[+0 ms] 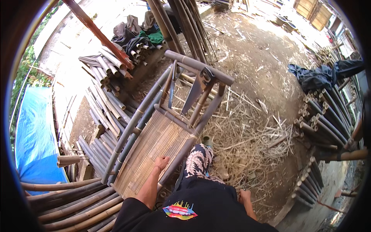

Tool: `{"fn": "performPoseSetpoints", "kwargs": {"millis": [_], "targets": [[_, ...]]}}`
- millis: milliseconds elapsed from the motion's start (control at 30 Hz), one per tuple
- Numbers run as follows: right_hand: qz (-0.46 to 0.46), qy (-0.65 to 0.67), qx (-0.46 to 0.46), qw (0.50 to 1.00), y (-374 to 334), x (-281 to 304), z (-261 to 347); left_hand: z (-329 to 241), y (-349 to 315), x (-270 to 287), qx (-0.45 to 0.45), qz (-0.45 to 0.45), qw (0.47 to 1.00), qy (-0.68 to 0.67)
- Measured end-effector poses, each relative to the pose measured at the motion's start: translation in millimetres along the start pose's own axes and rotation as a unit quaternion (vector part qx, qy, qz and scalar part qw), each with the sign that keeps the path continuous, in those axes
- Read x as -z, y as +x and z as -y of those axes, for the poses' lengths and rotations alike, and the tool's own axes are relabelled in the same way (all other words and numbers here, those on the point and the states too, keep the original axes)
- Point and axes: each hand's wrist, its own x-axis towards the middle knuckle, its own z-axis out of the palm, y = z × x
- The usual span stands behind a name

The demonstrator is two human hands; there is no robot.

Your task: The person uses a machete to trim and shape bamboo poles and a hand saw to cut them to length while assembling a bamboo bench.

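Slanting across the middle is a bamboo bench [154, 145] with a slatted seat and round pole rails. My left hand [162, 162] is a closed fist over the seat slats, near the rail closest to me; nothing shows in it, and whether it touches the slats I cannot tell. A handsaw [198, 88] with a dark handle hangs at the bench's far end, its blade pointing down beside the armrest posts. Low at my right side, my right hand [244, 196] has its fingers curled. A small dark bit shows at its top, too little to name.
Bamboo poles [102, 104] lie stacked left of the bench, and thick curved poles [77, 205] fill the lower left. A blue tarp [36, 135] spreads at far left. Shavings [247, 143] cover the ground on the right. More cut poles [326, 116] lean at far right under dark cloth [317, 77].
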Motion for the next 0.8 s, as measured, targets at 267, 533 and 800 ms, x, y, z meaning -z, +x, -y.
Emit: {"fn": "performPoseSetpoints", "kwargs": {"millis": [267,533,800], "targets": [[0.009,0.012,0.122,0.992,34,82,236,-286,121,-74,-0.211,-0.086,0.974,-0.006],[-0.146,0.082,0.038,0.985,71,144,422,-568,265,-158,-0.260,0.019,0.953,0.154],[-0.045,0.014,0.058,0.997,121,129,624,-608,352,-163,-0.123,0.093,0.957,0.244]]}}
